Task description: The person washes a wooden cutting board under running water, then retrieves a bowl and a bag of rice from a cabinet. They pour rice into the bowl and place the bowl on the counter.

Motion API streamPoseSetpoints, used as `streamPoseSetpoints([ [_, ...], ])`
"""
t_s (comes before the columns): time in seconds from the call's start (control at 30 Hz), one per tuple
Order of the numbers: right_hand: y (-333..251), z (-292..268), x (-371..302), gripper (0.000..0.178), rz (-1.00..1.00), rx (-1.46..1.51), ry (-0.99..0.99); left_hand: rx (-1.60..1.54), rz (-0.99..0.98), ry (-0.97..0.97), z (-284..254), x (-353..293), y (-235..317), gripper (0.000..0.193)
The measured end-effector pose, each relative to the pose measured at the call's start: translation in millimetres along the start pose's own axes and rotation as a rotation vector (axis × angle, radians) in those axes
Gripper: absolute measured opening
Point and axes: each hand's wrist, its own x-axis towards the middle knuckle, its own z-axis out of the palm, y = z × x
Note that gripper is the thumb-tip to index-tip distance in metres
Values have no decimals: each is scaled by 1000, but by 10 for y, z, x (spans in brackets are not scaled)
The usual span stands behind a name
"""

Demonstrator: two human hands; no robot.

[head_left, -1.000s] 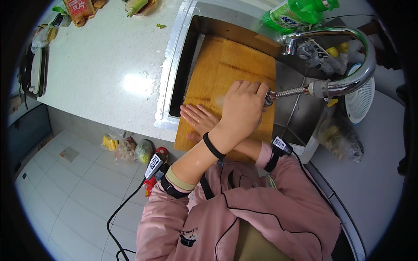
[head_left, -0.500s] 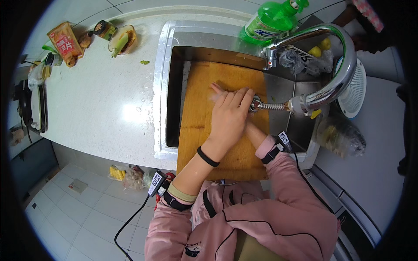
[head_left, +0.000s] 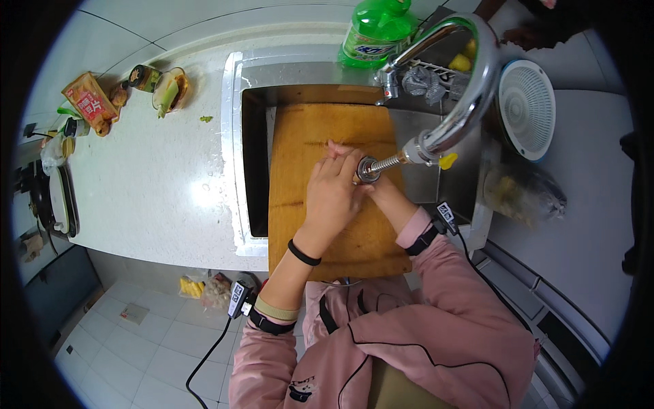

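A wooden cutting board (head_left: 293, 221) lies across the sink beneath my hands. My left hand (head_left: 334, 187) is laid over my right hand, its fingers wrapped across the back of it. Only part of my right hand (head_left: 340, 148) shows: its fingertips stretch out past the left, and the palm is hidden. No object can be seen in either hand. Right above both hands hangs the spray end (head_left: 368, 170) of the curved chrome faucet (head_left: 482, 82), close to or touching the left fingers. Whether water runs cannot be told clearly.
A green soap bottle (head_left: 375, 37) stands behind the sink (head_left: 235, 170). To the right are a white colander (head_left: 528, 109) and a clear plastic bag (head_left: 524, 194). At the counter's far left sit a food packet (head_left: 90, 102), a jar (head_left: 143, 78) and a glass bowl (head_left: 178, 92).
The view has shifted, so the scene sits differently. My left hand has slid back along the right one, and the faucet's spray end now points more toward me over the hands.
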Motion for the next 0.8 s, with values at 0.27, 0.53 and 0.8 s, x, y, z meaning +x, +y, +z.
streamPoseSetpoints([
  [0.27, -1499, -222, -576, 26, 17, -477, 301, -329, -196, -184, 210, -71, 270, 60],
  [0.53, -1854, 63, -131, 34, -26, -334, 167, -71, -172, -246, -329, -28, 155, 53],
  [0.8, -2171, 283, 124, 32, 224, 98, 301, -77, -216, -265, -119, 24, 335, 52],
])
